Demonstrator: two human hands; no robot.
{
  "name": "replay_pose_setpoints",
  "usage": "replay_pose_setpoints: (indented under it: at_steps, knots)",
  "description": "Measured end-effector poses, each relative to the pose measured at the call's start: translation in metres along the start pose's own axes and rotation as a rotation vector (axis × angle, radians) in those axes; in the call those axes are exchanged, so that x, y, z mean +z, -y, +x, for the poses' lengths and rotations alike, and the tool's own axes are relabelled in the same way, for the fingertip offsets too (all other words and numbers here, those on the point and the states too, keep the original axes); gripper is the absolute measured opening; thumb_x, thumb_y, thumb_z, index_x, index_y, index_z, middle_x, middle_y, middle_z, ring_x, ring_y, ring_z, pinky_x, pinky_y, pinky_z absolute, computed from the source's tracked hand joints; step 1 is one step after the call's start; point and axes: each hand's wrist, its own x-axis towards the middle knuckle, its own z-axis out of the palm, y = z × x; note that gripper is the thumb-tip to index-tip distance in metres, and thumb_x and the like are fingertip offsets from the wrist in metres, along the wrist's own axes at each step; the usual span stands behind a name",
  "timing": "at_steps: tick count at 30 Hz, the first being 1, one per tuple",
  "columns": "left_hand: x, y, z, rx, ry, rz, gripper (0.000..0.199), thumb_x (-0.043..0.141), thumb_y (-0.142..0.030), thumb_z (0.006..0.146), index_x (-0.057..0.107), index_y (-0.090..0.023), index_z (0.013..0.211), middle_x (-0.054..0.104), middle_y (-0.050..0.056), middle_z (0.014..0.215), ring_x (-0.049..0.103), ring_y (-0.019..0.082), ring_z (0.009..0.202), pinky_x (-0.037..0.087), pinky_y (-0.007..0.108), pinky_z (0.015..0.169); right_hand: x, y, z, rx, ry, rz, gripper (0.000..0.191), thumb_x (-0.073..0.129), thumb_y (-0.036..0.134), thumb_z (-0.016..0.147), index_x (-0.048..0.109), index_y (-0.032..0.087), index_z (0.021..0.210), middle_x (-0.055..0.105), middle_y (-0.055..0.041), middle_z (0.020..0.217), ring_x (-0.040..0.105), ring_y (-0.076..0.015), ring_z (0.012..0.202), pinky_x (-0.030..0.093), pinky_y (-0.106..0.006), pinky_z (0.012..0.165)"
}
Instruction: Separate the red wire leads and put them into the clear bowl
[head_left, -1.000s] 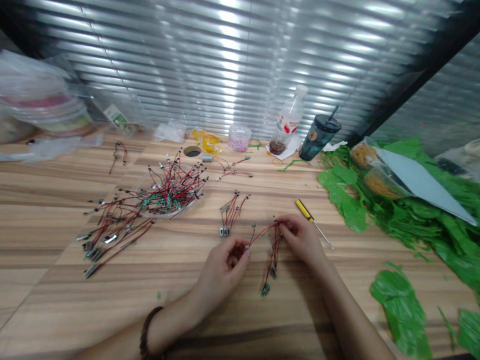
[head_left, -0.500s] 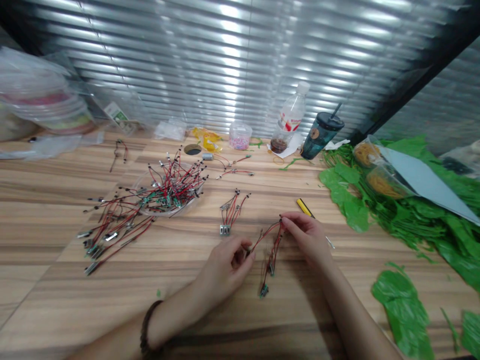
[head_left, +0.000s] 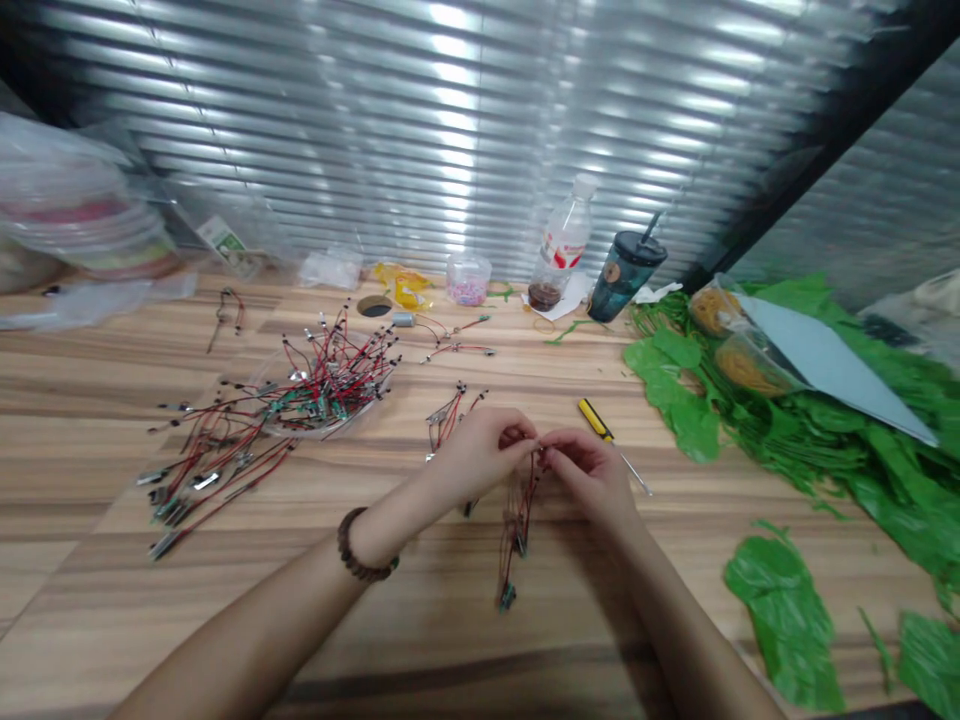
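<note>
Against a wall of bright slatted blind [head_left: 375,150], as seen from beside the worker, stretches a wooden table [head_left: 360,640] with striped grain. Its right side bears a broad spread of crinkled green sheeting [head_left: 810,400]; toward the far left lies a heap of wired parts [head_left: 337,380], partly in a clear shallow bowl [head_left: 311,434] and partly spilled beside it. Two bare forearms enter from the near edge and converge at the middle. The left hand [head_left: 487,450], above a dark beaded bracelet [head_left: 346,550], and the right hand [head_left: 589,470] meet tip to tip, each with thumb and forefinger pinching at the upper end of a red-and-black wire bundle [head_left: 529,500]; which strand each grips is too small to tell. Neither hand is the nearer: the held end lies directly between them. The bundle's long axis runs from the fingertips back toward the worker, slanting slightly left, and ends in a small green board [head_left: 508,598] between the forearms. Whether that end hangs or rests on the wood is unclear. Near the far edge a bottle [head_left: 561,245] stands upright; a yellow-handled screwdriver [head_left: 597,419] lies just beyond the right hand. Smaller wired pieces [head_left: 445,425] lie partly hidden behind the left hand.
</note>
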Motion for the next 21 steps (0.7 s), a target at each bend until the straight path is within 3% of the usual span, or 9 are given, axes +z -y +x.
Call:
replay_pose_setpoints:
  at_steps: [5, 21]
  knots:
    - [-0.006, 0.007, 0.000, -0.090, -0.044, -0.116, 0.019, 0.058, -0.027, 0.073, 0.065, -0.012, 0.083, 0.067, 0.004, 0.076, 0.062, 0.007, 0.066, 0.049, 0.015, 0.062, -0.003, -0.005, 0.002, 0.014, -0.042, -0.070, 0.008, 0.059, 0.023, 0.068, 0.065, 0.018, 0.070, 0.066, -0.0033, 0.067, 0.061, -0.0158, 0.062, 0.050, -0.026, 0.059]
    - [-0.015, -0.010, -0.009, 0.115, -0.242, 0.100, 0.020, 0.052, -0.024, 0.080, 0.066, -0.014, 0.091, 0.068, 0.001, 0.083, 0.064, 0.005, 0.074, 0.051, 0.013, 0.070, 0.001, -0.006, -0.001, 0.003, 0.027, -0.188, 0.017, 0.052, 0.019, 0.070, 0.068, 0.017, 0.071, 0.070, -0.0043, 0.069, 0.063, -0.0167, 0.063, 0.050, -0.027, 0.061]
